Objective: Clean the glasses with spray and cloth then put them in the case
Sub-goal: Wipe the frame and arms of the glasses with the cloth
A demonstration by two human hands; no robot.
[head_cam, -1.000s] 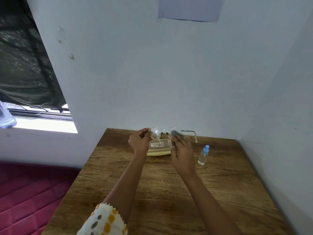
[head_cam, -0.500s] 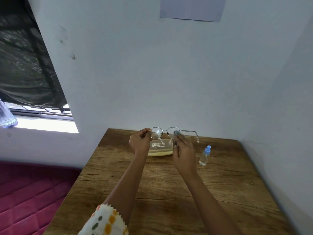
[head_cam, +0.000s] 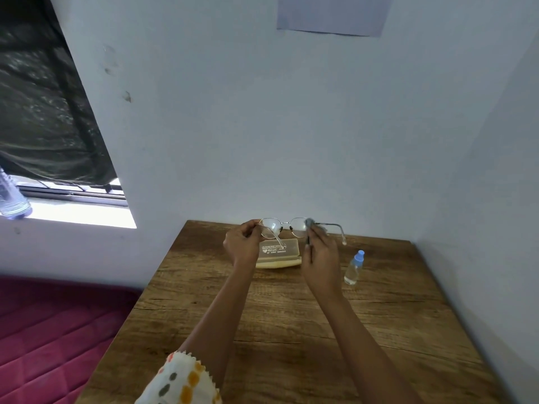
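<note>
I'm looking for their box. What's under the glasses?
The yellow case lies on the table beneath the glasses. The left hand covers its left end; its inside is hidden.

Above the table (head_cam: 291,330) there are one pair of glasses (head_cam: 284,227), one cloth (head_cam: 309,222) and two hands, the left hand (head_cam: 242,246) and the right hand (head_cam: 320,258). On the table stand one case (head_cam: 280,252) and one bottle (head_cam: 353,268).
</note>
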